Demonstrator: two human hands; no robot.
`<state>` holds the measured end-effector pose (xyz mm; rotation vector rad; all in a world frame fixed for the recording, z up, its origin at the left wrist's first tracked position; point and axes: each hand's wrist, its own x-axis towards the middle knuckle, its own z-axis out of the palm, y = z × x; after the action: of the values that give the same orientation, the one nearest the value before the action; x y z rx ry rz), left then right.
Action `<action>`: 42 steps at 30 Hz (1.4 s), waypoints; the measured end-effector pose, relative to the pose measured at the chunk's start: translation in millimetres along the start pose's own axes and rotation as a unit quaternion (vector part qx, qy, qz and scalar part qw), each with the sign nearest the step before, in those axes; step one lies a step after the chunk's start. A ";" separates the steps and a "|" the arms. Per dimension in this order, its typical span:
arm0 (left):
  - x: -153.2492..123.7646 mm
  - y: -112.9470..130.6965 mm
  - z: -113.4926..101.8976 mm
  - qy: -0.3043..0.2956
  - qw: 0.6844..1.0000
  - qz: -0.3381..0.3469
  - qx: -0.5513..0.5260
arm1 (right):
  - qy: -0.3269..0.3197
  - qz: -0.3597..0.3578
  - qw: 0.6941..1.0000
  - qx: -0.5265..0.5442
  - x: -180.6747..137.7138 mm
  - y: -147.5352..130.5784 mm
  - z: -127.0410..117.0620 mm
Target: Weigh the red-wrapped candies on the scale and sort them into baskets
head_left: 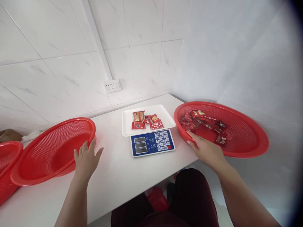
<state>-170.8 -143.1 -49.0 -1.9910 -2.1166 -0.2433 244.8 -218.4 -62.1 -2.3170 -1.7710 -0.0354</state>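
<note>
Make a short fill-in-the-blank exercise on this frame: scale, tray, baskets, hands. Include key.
1. The scale has ____ display windows stacked on its panel.
2. The packets on the scale lie in a tray coloured ____.
3. The left hand is by a basket, and the scale stands to the ____ of that basket in the picture.
4. The right hand is at the rim of a packet-holding basket coloured ____.

Missing words: three; white; right; red.
</note>
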 end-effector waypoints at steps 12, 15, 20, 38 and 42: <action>-5.7 25.4 3.4 0.010 0.995 0.088 -0.050 | -0.027 0.019 0.999 -0.006 -2.5 -4.1 -3.4; -3.3 43.8 1.2 0.012 0.990 0.117 -0.080 | -0.019 0.020 1.000 -0.007 -2.1 -2.3 -0.1; 16.4 94.8 -8.0 -0.066 0.948 0.235 -0.203 | -0.011 0.019 1.000 -0.014 -1.5 -1.0 1.6; 66.2 164.8 -5.6 -0.086 0.914 0.337 -0.210 | 0.014 -0.001 0.999 -0.033 -3.2 -2.6 0.6; 76.9 180.4 -0.1 -0.101 0.920 0.333 -0.179 | 0.027 -0.007 0.999 -0.030 -2.8 -1.1 3.1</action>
<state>4.9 -57.5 -33.7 -2.9241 -1.4233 -0.3268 242.7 -220.2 -65.3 -2.3218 -1.7835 -0.1524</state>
